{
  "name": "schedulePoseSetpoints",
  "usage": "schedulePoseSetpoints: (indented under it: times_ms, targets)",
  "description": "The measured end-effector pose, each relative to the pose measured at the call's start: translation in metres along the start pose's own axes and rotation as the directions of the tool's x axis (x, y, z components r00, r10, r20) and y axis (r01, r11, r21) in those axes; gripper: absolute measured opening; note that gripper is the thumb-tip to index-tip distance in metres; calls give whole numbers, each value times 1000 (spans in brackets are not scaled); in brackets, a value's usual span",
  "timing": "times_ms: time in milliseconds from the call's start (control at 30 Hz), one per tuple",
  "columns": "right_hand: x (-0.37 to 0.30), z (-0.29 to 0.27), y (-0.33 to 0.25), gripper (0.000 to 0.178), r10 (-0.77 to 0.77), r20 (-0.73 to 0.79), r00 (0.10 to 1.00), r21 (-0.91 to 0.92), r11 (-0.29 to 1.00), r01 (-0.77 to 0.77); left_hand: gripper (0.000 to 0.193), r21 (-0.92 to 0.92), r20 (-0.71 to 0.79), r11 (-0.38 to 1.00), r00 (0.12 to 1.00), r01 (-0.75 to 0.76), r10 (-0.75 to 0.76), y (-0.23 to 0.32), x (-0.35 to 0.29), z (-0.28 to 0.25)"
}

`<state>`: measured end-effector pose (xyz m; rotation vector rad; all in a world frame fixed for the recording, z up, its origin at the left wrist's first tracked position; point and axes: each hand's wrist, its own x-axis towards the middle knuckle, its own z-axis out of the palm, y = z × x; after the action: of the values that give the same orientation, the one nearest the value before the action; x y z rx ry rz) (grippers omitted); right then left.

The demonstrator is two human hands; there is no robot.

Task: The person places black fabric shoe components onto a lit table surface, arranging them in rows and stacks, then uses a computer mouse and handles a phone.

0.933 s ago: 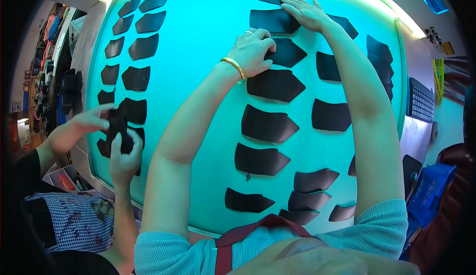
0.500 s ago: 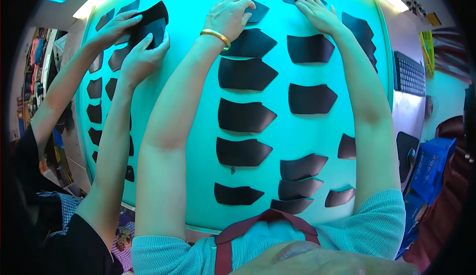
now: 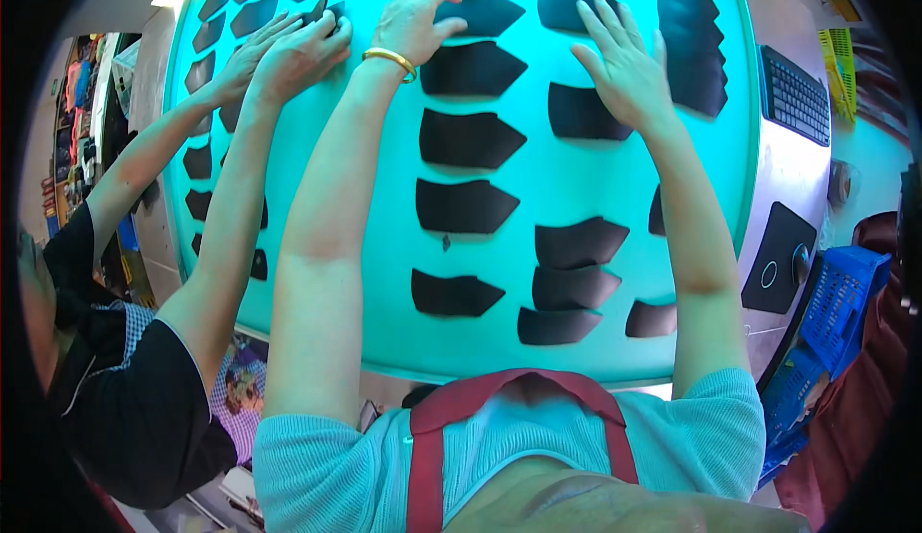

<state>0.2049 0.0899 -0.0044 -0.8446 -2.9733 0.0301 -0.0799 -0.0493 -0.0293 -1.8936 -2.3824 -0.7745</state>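
Observation:
My left hand [image 3: 408, 29], with a gold bangle on its wrist, is beside the left edge of a dark pointed piece of flat sheet material [image 3: 495, 14]. Its thumb and forefinger are apart, with nothing seen between them. Fingers spread, my right hand [image 3: 629, 72] hovers over or rests on the table between two similar pieces. Its fingertips overlap the farther piece [image 3: 559, 5], and its palm partly covers the nearer piece [image 3: 576, 115]. I cannot tell whether it presses on either. More such pieces [image 3: 473, 139] form a column below my left hand.
A co-worker's hands [image 3: 298, 53] work at the far left over more dark pieces [image 3: 254, 16]. Overlapping pieces lie at the far right [image 3: 690, 43] and near front [image 3: 576, 288] of the turquoise table [image 3: 365, 197]. Right of it are a keyboard [image 3: 795, 96], mouse pad [image 3: 778, 259] and blue crates [image 3: 845, 293].
My view has shifted, so the pieces appear higher. Both my hands have moved nearer along their columns. The co-worker's hands, which held dark pieces, are now lower at the table.

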Motion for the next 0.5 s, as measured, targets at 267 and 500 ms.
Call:
schedulePoseSetpoints:
  times_ms: [267, 500]
  targets:
    - [-108, 7, -33, 60, -56, 125, 991, 18, 998, 54, 34, -20, 158, 999, 987, -33, 35, 34, -68, -4]
    - [-124, 5, 26, 64, 127, -56, 990, 76, 990, -122, 27, -192, 45, 977, 994, -93, 104, 97, -122, -34]
